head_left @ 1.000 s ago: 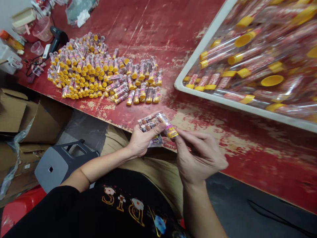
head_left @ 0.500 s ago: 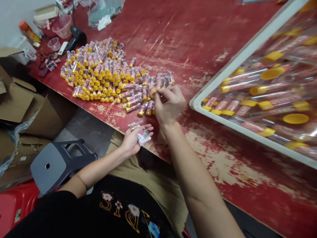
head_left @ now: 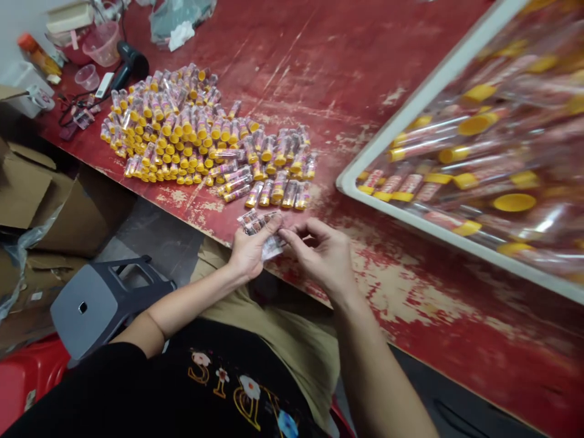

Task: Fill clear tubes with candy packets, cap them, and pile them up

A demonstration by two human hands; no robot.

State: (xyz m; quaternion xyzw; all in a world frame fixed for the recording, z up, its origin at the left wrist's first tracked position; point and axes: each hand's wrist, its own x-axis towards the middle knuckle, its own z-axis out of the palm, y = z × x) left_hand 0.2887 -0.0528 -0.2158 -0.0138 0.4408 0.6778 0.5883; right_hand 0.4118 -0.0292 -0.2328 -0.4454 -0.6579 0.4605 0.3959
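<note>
While the left hand (head_left: pixel 249 252) clasps a stack of printed paper labels (head_left: pixel 261 224), the right hand (head_left: pixel 326 258) pinches its right end. Yellow-capped clear tubes (head_left: pixel 205 146) lie beyond.

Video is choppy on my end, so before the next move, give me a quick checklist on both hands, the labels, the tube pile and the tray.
1. Label stack held in left hand: ok.
2. Right hand meets the stack at its lower end: ok.
3. Right hand has one single label gripped: cannot tell, too small.
4. Right hand carries no tube: ok.
5. Pile of yellow-capped tubes lies flat on the red table, none over the near edge: ok.
6. White tray at the right holds tubes, apart from both hands: ok, though blurred.
</note>
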